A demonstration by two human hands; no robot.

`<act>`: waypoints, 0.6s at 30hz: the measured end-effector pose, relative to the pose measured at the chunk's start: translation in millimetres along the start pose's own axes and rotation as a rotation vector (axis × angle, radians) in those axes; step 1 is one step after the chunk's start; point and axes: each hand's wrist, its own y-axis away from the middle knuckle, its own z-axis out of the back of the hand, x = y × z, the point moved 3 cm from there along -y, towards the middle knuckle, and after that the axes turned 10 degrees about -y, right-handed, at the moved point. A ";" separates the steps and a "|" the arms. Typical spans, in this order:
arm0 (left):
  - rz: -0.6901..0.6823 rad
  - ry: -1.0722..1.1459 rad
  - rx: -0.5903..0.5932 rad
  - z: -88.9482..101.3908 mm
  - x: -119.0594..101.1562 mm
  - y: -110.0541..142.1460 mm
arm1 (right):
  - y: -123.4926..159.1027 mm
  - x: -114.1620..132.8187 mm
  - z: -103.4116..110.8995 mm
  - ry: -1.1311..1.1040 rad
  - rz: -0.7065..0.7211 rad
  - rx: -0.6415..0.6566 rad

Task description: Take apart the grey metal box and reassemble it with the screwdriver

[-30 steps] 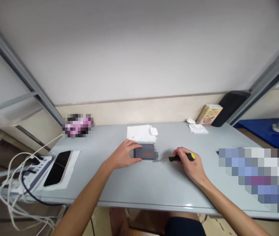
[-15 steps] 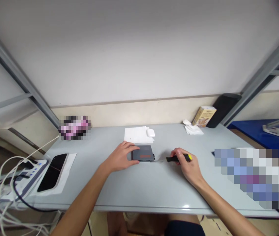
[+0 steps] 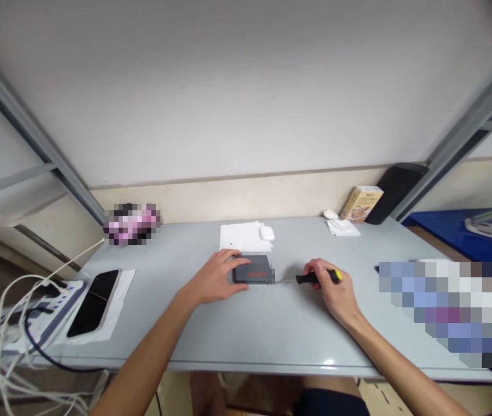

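Note:
A small dark grey box with orange lettering and a row of vents (image 3: 254,269) lies on the table in the middle. My left hand (image 3: 219,277) grips its left end, thumb at the near side and fingers at the far side. In my right hand (image 3: 326,286) is a screwdriver with a black and yellow handle (image 3: 332,277), fingers wrapped round it. Its thin shaft points left, with the tip close to the box's right side. That corner is blurred, so I cannot tell whether the tip touches it.
White paper sheets (image 3: 239,237) and a white earbud case (image 3: 266,233) lie behind the box. Crumpled tissue (image 3: 343,227), a yellow carton (image 3: 362,204) and a black cylinder (image 3: 397,193) stand back right. A phone (image 3: 93,303), power strip (image 3: 57,309) and white cables (image 3: 0,341) are left.
Hardly anything differs. Both hands, the box and the screwdriver appear a few pixels further right, as does much of the scene. Both grips stay the same.

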 end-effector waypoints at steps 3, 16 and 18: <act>0.003 -0.004 -0.008 -0.3 0.3 0.2 | -0.1 -3.2 0.7 0.007 0.001 0.015; 0.028 -0.009 0.014 -1.0 0.3 0.7 | -0.1 -6.6 -0.3 -0.010 -0.028 0.009; 0.025 -0.004 0.008 -0.5 -0.2 0.7 | 0.5 -6.9 -0.7 -0.008 -0.024 0.035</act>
